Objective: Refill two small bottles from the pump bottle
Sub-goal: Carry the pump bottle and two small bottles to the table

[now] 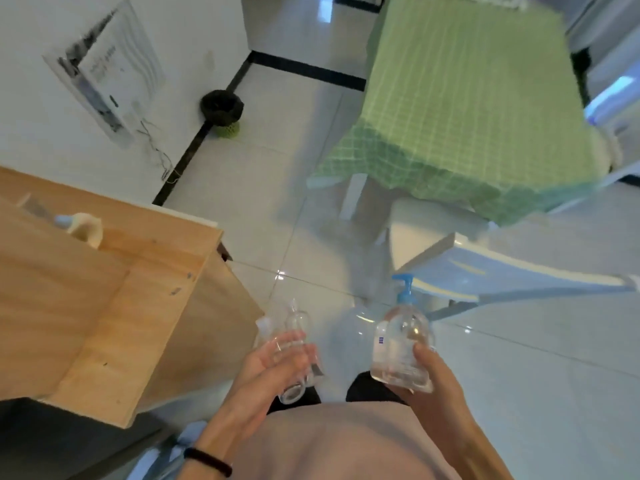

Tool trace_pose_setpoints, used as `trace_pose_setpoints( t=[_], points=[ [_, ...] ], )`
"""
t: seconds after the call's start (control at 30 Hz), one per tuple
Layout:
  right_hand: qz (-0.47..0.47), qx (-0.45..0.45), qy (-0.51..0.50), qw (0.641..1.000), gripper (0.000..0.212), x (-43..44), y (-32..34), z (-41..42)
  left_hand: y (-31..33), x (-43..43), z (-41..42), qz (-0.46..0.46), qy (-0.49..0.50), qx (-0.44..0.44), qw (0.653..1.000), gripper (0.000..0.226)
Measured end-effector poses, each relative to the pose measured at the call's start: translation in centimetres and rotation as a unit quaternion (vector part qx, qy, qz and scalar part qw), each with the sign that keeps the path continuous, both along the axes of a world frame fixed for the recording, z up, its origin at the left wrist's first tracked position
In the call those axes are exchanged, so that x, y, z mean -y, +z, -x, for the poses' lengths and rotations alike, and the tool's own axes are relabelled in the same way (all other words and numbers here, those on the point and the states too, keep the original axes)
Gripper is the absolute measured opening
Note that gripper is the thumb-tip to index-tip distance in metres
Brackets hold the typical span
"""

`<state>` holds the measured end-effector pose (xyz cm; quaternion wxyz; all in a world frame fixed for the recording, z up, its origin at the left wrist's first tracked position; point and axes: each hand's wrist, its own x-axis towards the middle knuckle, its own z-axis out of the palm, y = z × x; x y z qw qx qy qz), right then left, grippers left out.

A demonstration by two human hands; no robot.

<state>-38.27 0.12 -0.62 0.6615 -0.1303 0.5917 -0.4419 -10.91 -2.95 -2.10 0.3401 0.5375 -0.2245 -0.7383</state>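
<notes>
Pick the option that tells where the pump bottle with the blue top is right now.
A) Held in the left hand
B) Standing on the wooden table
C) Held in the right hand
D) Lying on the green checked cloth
C: the right hand grips the pump bottle by its lower body above the floor, while the left hand holds the small clear bottles.

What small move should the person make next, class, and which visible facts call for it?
Probably set the small bottles down on the wooden table nearby. The left hand grips them and the right hand grips the pump bottle, all held above the floor, so no hand is free to press the pump.
</notes>
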Motion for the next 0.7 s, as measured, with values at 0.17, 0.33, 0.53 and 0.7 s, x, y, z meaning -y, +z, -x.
trace_pose_setpoints(
  t=[0.17,0.33,0.53,0.7],
  points=[
    [-0.009,-0.006,-0.103,0.995,0.072,-5.5,-0.2,5.0,0.5,-0.1,5.1,0.007,-0.103,0.024,0.994,0.070],
    [-0.016,-0.012,-0.161,0.987,0.063,-11.6,-0.3,10.5,0.4,-2.2,11.8,-0.001,-0.183,0.045,0.982,0.051],
    [-0.028,-0.037,-0.230,0.972,0.078,-21.1,0.0,18.6,0.4,-7.6,23.9,0.011,-0.292,0.065,0.954,0.055],
    [-0.040,-0.062,-0.300,0.951,0.069,-29.2,0.6,24.8,0.4,-12.4,33.9,0.025,-0.402,0.055,0.913,0.057]
  ],
)
